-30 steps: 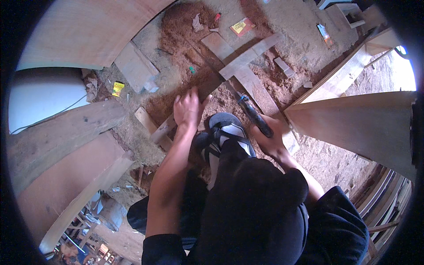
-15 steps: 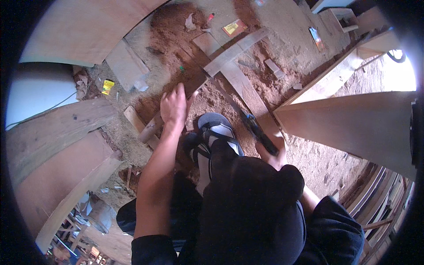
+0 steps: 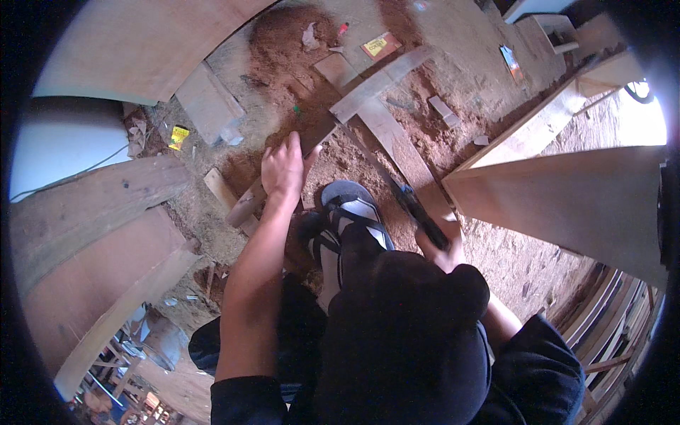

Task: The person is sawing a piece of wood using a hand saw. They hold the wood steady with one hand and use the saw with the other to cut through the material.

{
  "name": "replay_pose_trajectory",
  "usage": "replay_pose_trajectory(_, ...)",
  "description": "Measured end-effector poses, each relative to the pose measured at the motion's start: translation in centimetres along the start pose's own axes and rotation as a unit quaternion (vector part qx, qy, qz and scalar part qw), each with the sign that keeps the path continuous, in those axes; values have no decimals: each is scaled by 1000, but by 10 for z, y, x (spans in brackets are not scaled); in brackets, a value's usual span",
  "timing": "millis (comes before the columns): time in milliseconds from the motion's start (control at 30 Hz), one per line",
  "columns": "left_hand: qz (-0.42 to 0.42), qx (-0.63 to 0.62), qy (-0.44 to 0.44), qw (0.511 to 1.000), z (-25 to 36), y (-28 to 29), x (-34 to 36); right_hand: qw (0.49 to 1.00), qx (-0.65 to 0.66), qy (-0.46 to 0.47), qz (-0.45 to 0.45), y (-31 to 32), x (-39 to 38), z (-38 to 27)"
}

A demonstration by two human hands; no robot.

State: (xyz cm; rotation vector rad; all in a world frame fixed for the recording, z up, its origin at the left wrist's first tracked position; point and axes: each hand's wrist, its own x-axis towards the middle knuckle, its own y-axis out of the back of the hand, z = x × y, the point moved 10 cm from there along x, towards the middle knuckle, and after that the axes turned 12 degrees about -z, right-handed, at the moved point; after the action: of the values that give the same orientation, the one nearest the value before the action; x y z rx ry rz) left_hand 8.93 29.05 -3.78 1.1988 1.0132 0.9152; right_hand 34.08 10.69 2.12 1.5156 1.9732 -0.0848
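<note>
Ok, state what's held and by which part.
Right grip: black-handled metal handsaw, by its handle. Left grip: on a long brown wooden plank; clasp unclear.

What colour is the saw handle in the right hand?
Saw handle: black, blue patch near the blade. Head view.

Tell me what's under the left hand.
The plank runs under the left hand and shows on either side of it. A paler strip appears to pass beneath the plank's left end. The plank's surface under the hand is covered, as is whatever lies below.
</note>
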Motion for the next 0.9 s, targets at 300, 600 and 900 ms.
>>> replay_pose_trajectory(300,-84,-26,65,994,-9,9,3,998,19,57,-4,-7,63,-45)
replay_pose_trajectory(600,-76,-35,42,996,-5,1,2,988,20,149,-39,-26,82,-37)
replay_pose_trajectory(900,-44,-2,38,998,-7,10,0,992,30,116,45,-3,69,-30)
